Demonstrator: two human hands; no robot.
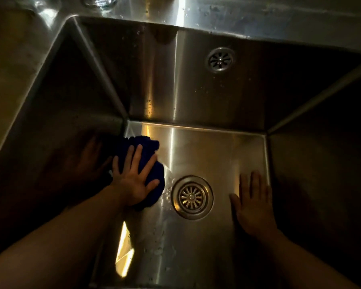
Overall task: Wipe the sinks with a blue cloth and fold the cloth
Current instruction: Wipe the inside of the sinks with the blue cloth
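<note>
I look down into a deep stainless steel sink [206, 147]. A bunched dark blue cloth [143, 143] lies on the sink floor at its far left corner. My left hand [133, 178] presses flat on top of the cloth, fingers spread, with cloth showing beyond the fingertips and beside the thumb. My right hand [253, 203] rests flat and open on the bare sink floor by the right wall, holding nothing. The round floor drain [191, 197] lies between the two hands.
An overflow grate [220, 59] sits on the back wall. Water drops dot the floor near the drain and the back ledge [258, 15]. The base of a tap [101, 2] shows at the top left. The left wall mirrors my hand.
</note>
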